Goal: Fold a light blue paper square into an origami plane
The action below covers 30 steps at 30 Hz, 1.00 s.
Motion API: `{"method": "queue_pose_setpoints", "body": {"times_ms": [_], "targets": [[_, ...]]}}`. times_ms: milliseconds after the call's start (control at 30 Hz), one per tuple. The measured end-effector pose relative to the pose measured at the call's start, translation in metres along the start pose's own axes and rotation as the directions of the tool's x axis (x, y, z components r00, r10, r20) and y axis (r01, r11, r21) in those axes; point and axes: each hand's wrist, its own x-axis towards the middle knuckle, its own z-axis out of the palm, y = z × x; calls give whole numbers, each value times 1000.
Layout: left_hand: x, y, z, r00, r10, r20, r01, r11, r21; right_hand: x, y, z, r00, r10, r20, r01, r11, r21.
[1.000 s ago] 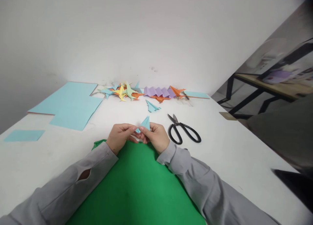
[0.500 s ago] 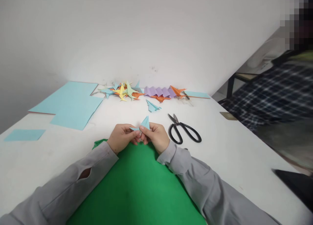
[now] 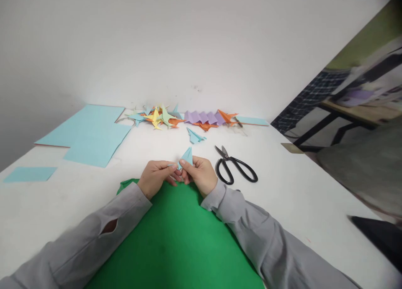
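The left hand and right hand pinch a small folded blue paper between them (point upward), above the green cloth. Beyond it, a folded blue piece lies on the bench. Black-handled scissors rest to the right, blades parted. Colored paper figures line the wall.

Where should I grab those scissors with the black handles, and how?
I'd take the black-handled metal scissors by the looped handles, coming from above on the person's side, perhaps with the right hand, which is nearer. They lie flat on the white table, loops toward the person, while the slightly open blades point away.
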Motion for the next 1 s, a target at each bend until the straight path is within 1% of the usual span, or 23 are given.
{"method": "queue_pose_setpoints", "body": {"times_ms": [267, 400, 467, 600, 700, 867, 1000], "targets": [[1, -3, 0, 995, 86, 43, -90, 991, 102, -3, -3, 3, 999, -17, 41, 18, 999, -35], [1, -1, 1, 995, 91, 36, -94, 990, 106, -2, -3, 3, 998, -15, 61, 17, 999, -39], [1, 0, 2, 997, 76, 30, -78, 993, 88, -2, -3, 2, 998, -2, 62, 3, 1000, -25], [1, 0, 1, 1000, 18, 5, -18, 1000, 10, -1, -3, 1, 996, 80, 33, -82, 995, 62], [2, 1, -1, 999, -31, 20, 33, 997, -68, -1, -4, 0, 993, 112, 28, -115, 987, 112], [3, 2, -5, 993, -110, 43, 115, 983, -144, -1, -4, -1, 994, 95, 56, -99, 993, 65], [3, 3, -6, 988, -137, 71, 147, 977, -157, -1, -3, -1, 990, 117, 74, -122, 991, 62]]}}
